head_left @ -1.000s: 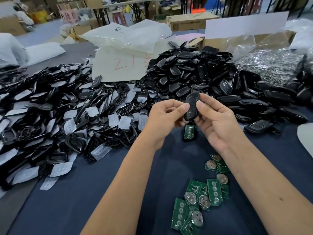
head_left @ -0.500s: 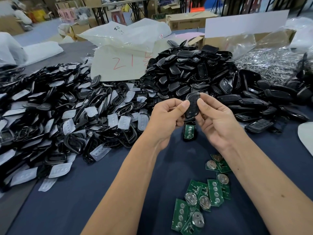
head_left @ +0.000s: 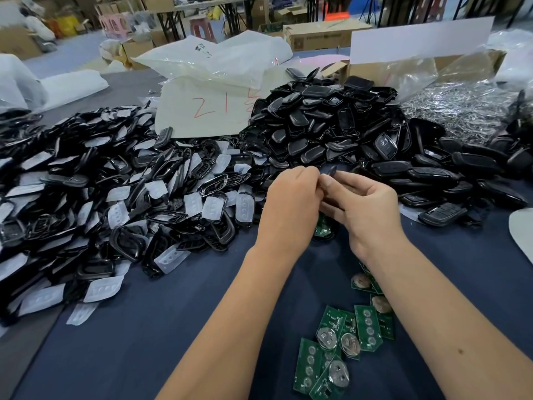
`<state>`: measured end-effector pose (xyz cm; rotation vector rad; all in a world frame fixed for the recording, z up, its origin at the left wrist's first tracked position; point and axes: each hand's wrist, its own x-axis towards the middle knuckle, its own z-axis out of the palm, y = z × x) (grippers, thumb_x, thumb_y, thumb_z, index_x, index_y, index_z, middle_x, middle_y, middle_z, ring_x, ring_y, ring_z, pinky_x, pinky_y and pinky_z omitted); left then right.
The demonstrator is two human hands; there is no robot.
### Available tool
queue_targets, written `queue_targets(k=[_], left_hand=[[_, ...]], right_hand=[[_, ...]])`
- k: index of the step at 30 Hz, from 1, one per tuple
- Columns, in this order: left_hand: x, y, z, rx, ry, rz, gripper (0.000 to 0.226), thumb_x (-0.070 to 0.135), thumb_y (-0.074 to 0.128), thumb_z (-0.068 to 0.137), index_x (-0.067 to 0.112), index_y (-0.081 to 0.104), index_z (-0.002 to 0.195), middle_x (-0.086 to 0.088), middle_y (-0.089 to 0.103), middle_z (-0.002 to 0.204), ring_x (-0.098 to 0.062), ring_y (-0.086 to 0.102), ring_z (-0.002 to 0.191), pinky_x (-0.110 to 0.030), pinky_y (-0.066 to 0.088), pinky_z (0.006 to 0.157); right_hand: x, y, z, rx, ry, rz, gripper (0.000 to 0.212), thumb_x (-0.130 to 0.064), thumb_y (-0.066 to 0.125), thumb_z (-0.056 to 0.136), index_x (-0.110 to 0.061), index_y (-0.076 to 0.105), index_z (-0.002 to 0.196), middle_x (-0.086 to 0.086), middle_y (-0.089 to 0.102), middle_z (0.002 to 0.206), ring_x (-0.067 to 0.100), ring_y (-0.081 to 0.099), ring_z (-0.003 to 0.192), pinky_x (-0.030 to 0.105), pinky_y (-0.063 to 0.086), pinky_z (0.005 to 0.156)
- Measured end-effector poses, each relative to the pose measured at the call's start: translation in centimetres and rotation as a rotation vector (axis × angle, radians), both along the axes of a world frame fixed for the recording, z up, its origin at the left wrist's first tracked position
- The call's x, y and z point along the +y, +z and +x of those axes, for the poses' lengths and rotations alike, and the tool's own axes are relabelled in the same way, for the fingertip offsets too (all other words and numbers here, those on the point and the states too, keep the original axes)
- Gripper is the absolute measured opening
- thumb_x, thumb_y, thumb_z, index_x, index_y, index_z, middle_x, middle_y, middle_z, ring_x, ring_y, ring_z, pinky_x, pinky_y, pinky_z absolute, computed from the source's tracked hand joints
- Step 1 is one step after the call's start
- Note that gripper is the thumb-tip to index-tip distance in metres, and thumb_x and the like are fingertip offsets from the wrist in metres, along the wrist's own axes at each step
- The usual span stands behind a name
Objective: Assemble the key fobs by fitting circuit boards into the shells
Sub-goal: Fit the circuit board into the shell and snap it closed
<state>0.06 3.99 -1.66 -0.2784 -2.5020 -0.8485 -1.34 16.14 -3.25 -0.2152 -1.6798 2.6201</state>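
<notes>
Head view: left hand [head_left: 291,203] and right hand [head_left: 366,209] both pinched a small glossy black plastic fob shell [head_left: 331,172] by its edges, raised above the dark blue tablecloth [head_left: 161,327]. Loose green circuit boards [head_left: 340,345] lay near the right forearm. Shell judged light, stiff, slippery; best held by the rim

The hands [head_left: 326,197] cover most of the black shell [head_left: 331,170]; only its upper tip shows, motion-blurred. A green board [head_left: 322,228] beneath them is half hidden. The right forearm overlaps some loose circuit boards [head_left: 367,327]. The shell heap [head_left: 72,197] runs off the left edge. Background shelving is blurred.
</notes>
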Motion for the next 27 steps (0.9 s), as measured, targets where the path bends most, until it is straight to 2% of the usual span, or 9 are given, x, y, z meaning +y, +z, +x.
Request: queue_targets(k=[4,8,10,13,16,18,22,24,27], left_hand=[[-0.2,-0.3,-0.2,0.019,-0.071,-0.010,0.011,0.004,0.070,0.090,0.002,0.062,0.082,-0.005,0.061,0.080,-0.023,0.054,0.078,-0.037,0.044,0.072],[-0.7,-0.3,0.0,-0.027,-0.082,0.124,0.015,0.015,0.084,0.083,0.012,0.072,0.092,0.009,0.064,0.083,0.003,0.054,0.073,-0.013,0.043,0.072],[-0.9,-0.5,0.0,-0.090,0.024,0.139,0.020,0.027,0.084,0.083,0.016,0.068,0.088,0.009,0.063,0.079,-0.002,0.056,0.073,-0.022,0.049,0.071],[-1.1,-0.9,0.2,-0.299,0.124,0.066,0.033,0.044,0.083,0.080,0.018,0.064,0.085,0.006,0.064,0.079,-0.014,0.062,0.076,-0.038,0.055,0.071],[-0.6,-0.8,0.5,-0.439,0.098,0.021,0.037,0.045,0.084,0.080,0.019,0.063,0.097,0.005,0.064,0.087,-0.016,0.063,0.082,-0.037,0.055,0.074],[-0.3,-0.7,0.5,-0.488,0.056,0.007,0.037,0.043,0.084,0.082,0.020,0.063,0.102,0.006,0.063,0.090,-0.015,0.062,0.083,-0.035,0.053,0.074],[-0.2,-0.7,0.2,-0.564,-0.021,0.042,0.028,0.036,0.082,0.086,0.022,0.063,0.102,0.007,0.062,0.085,-0.014,0.060,0.076,-0.031,0.048,0.067],[-0.4,-0.8,0.0,-0.536,0.012,0.126,0.020,0.032,0.079,0.089,0.019,0.064,0.092,0.006,0.062,0.078,-0.016,0.063,0.069,-0.033,0.053,0.064],[-1.0,-1.2,-0.6,-0.562,0.050,0.581,0.024,0.024,0.070,0.097,0.004,0.060,0.090,-0.005,0.064,0.079,-0.017,0.067,0.053,-0.042,0.064,0.061]], right_hand=[[0.6,0.1,-0.2,0.007,0.037,-0.051,0.053,-0.020,0.087,0.068,-0.001,0.073,0.116,0.013,0.080,0.101,0.023,0.078,0.093,0.032,0.063,0.076],[1.2,-0.1,-0.9,0.032,0.014,-0.057,0.027,-0.013,0.078,0.089,-0.002,0.073,0.114,0.012,0.079,0.102,0.021,0.077,0.091,0.029,0.061,0.073],[1.7,-0.3,-1.3,0.049,0.019,-0.071,0.020,-0.012,0.073,0.095,-0.002,0.072,0.112,0.012,0.078,0.104,0.027,0.077,0.099,0.032,0.063,0.077],[2.5,-0.5,-1.6,0.065,0.038,-0.122,0.020,-0.014,0.070,0.094,-0.005,0.071,0.112,0.013,0.075,0.106,0.030,0.076,0.102,0.036,0.063,0.085],[2.9,-0.4,-1.7,0.068,0.061,-0.183,0.030,-0.020,0.072,0.086,-0.006,0.071,0.112,0.011,0.074,0.105,0.030,0.076,0.101,0.038,0.063,0.087],[3.1,-0.5,-1.8,0.066,0.080,-0.191,0.027,-0.018,0.070,0.089,-0.005,0.070,0.113,0.009,0.075,0.104,0.029,0.076,0.103,0.038,0.063,0.089],[3.2,-0.5,-1.9,0.070,0.122,-0.180,0.028,-0.017,0.068,0.091,-0.005,0.068,0.117,0.010,0.076,0.110,0.028,0.073,0.108,0.042,0.060,0.098],[3.3,-0.4,-1.8,0.090,0.153,-0.175,0.027,-0.018,0.068,0.089,-0.007,0.070,0.114,0.010,0.074,0.112,0.026,0.070,0.108,0.043,0.058,0.102],[3.4,-0.3,-1.7,0.104,0.204,-0.163,0.025,-0.019,0.067,0.090,-0.010,0.072,0.113,0.009,0.071,0.112,0.022,0.067,0.106,0.036,0.058,0.098]])
